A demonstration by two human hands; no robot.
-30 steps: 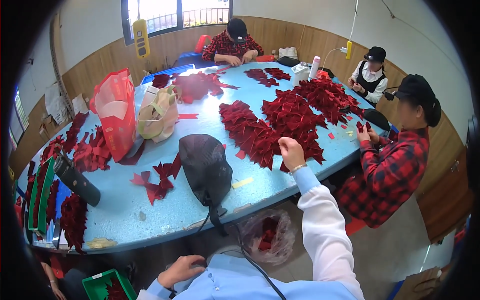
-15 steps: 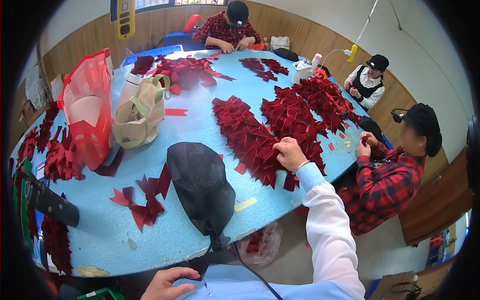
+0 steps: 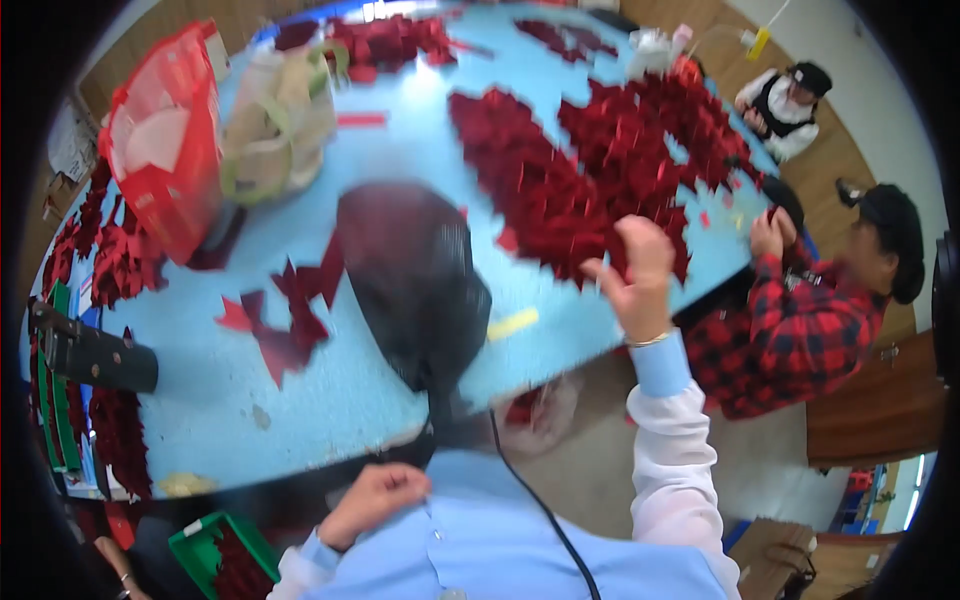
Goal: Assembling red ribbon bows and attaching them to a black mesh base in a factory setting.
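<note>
My right hand point(image 3: 642, 280) is raised over the near end of the dark red fabric bows point(image 3: 520, 170), its thumb apart from its fingers and nothing in it. The bows lie in long heaped rows, with a second pile point(image 3: 625, 140) beside them. In front of my blue shirt, my left hand point(image 3: 378, 502) hangs below the table edge with curled fingers and nothing visible in it. A black mesh bag point(image 3: 405, 280) lies on the table between my two hands. Left of the bag sit a few loose bows point(image 3: 300, 300). Motion smears parts of the picture.
On the light blue table point(image 3: 220, 430) stand a red bag point(image 3: 165, 150), a beige tote point(image 3: 280, 130) and a dark cylindrical flask point(image 3: 100, 355). A green crate point(image 3: 205, 550) is at lower left. Two people sit along the right side, one in a checked shirt point(image 3: 800, 340).
My right hand has come off the bows and opened, lifting toward me. My left hand has moved up and its fingers have curled. The view has tipped downward, hiding the far person.
</note>
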